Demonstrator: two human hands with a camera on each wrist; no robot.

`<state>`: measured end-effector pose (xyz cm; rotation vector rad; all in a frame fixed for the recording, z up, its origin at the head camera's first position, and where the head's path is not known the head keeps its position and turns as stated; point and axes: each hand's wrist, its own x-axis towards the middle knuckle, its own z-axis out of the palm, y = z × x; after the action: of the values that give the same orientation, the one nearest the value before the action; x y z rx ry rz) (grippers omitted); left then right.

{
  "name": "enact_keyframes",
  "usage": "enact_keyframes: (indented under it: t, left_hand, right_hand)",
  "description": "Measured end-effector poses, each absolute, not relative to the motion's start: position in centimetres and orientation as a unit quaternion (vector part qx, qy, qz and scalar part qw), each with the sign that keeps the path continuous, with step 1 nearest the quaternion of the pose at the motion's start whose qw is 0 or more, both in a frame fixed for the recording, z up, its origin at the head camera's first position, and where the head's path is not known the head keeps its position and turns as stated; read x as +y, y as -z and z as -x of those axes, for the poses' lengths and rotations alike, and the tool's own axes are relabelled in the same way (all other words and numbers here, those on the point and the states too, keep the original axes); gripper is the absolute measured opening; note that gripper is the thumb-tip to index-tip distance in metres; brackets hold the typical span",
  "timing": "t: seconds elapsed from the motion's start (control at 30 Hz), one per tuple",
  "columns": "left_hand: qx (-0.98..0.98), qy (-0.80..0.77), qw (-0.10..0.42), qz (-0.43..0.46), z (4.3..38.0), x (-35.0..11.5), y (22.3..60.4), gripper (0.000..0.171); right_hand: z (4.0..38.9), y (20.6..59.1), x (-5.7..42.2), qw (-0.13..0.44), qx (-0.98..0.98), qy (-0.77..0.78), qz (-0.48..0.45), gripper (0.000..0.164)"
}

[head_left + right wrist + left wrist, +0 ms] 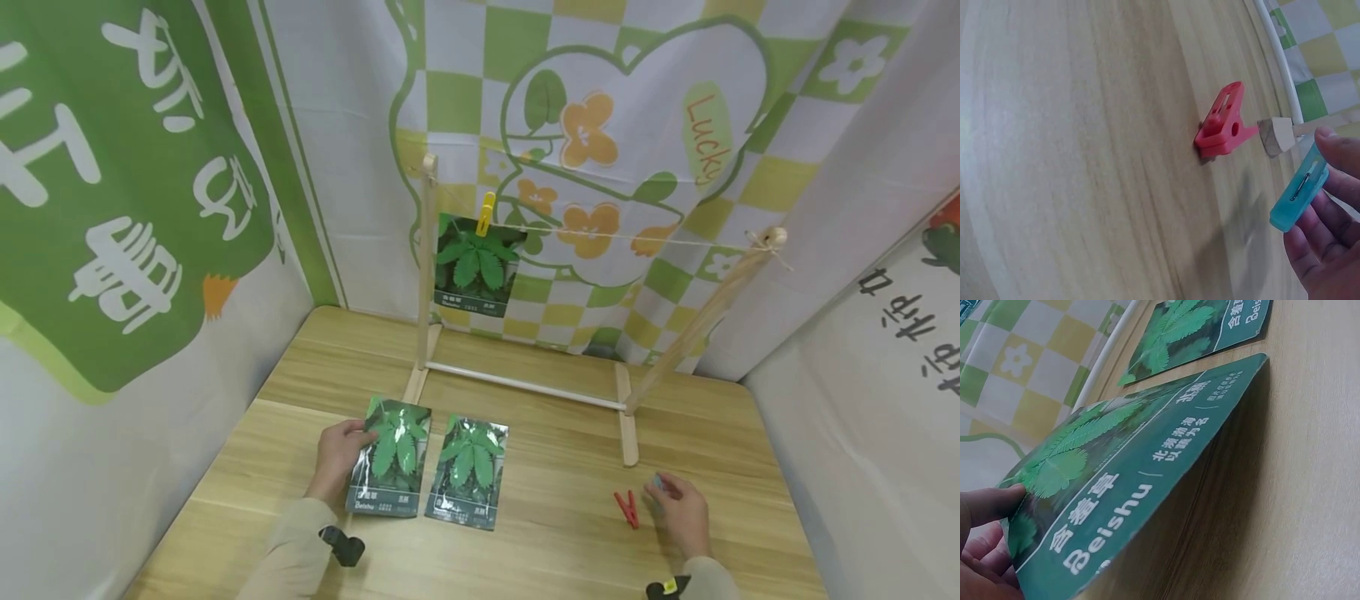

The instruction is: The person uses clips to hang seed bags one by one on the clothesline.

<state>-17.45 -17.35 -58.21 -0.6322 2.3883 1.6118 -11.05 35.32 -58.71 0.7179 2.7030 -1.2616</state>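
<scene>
My left hand (341, 454) pinches the left edge of a green seed packet (390, 458), thumb on its printed front. In the left wrist view that packet (1116, 469) is tilted up off the table along one side. A second seed packet (468, 473) lies flat just to its right. At the right, my right hand (681, 510) holds a blue clothespin (1300, 190) between thumb and fingers, a little above the table. Beside it a red clothespin (627, 509) rests on the wood. A third packet (480, 271) hangs from the string by a yellow clothespin (486, 214).
A wooden frame stands at the back, with a left post (426, 267), a leaning right post (701, 325) and a low white rod (525, 384). A thin string (622, 234) joins the post tops. Printed curtains (337, 150) enclose the wooden table (547, 550).
</scene>
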Motion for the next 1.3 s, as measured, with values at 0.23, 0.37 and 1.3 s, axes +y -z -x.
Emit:
enact_keyframes:
  t: [0.23,0.37,1.3]
  left_hand:
    - [0.803,-0.550,0.088,0.212,17.4,-17.6,57.9,0.043]
    - [0.802,-0.552,0.084,0.211,17.4,-17.6,57.8,0.043]
    - [0.770,-0.589,0.093,0.228,17.7,-17.2,56.3,0.047]
  right_hand:
    - [10.9,58.2,35.0,0.027,0.877,0.422,-0.230,0.048]
    - [11.0,58.0,34.9,0.020,0.875,0.428,-0.227,0.047]
    - [11.6,56.2,34.4,-0.017,0.882,0.420,-0.216,0.042]
